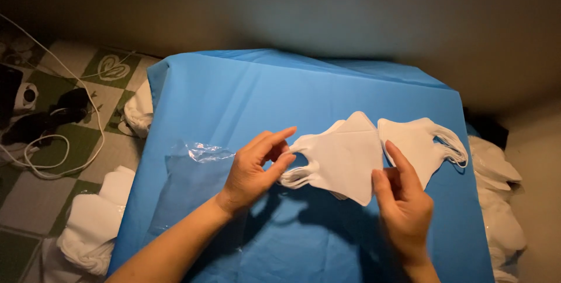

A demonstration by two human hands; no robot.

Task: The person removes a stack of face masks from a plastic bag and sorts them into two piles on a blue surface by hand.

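Masks [342, 157] in a thin white stack sit between my two hands, held just above the blue cloth [234, 96]. I cannot count the layers exactly, but several ear loops hang together at the left end. The stack is flat, soft-looking and folded, with a pointed top and a pointed lower corner. My left hand [254, 169] pinches the loop end between thumb and fingers. My right hand [400, 198] grips the right edge, forefinger stretched up along it, thumb on the front.

I see one second pile [421, 143] of the same white masks lying on the cloth just right of the held stack, its loops at the far right. One clear plastic bag [196, 169], crinkled and shiny, lies on the cloth under my left wrist. The cloth is smooth, with few creases. More white bundles lie off the cloth: two at the left [96, 219], and some at the right [497, 201]. White cables [52, 143] curl on a green-checked floor.
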